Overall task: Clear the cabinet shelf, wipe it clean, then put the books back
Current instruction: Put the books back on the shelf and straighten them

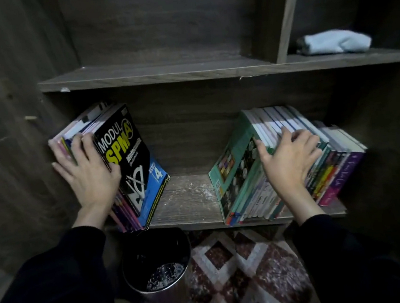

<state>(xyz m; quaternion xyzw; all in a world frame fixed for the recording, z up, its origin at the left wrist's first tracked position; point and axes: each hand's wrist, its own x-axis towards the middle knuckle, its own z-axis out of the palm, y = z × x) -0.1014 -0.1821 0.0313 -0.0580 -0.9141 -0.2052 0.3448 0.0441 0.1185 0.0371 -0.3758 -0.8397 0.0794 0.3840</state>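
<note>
Black sleeves (60,289) fill the bottom of the frame, both arms reaching up and forward to the lower shelf (189,197).

My left hand (87,173) has its grip clamped on the left books (125,159): thumb against the black cover, fingers spread over the top edges and down the far side. My right hand (291,159) grips the right books (240,171), with the thumb on the green cover and the fingers hooked over the tops. Both wrists are bent back, palms down.

Each stack leans away from the gap at centre frame, where the bare shelf shows white specks and dust. The cloth (335,42) lies on the upper shelf at upper right, well apart from both hands. A bin (156,262) stands on the rug (243,270) below the shelf edge.

I judge this to be the clearing step: the books are on the shelf and no wiping shows. Next I need to squeeze one stack tight and lift it out whole. The leaning outer books may slip, so one stack with two hands looks safer.
</note>
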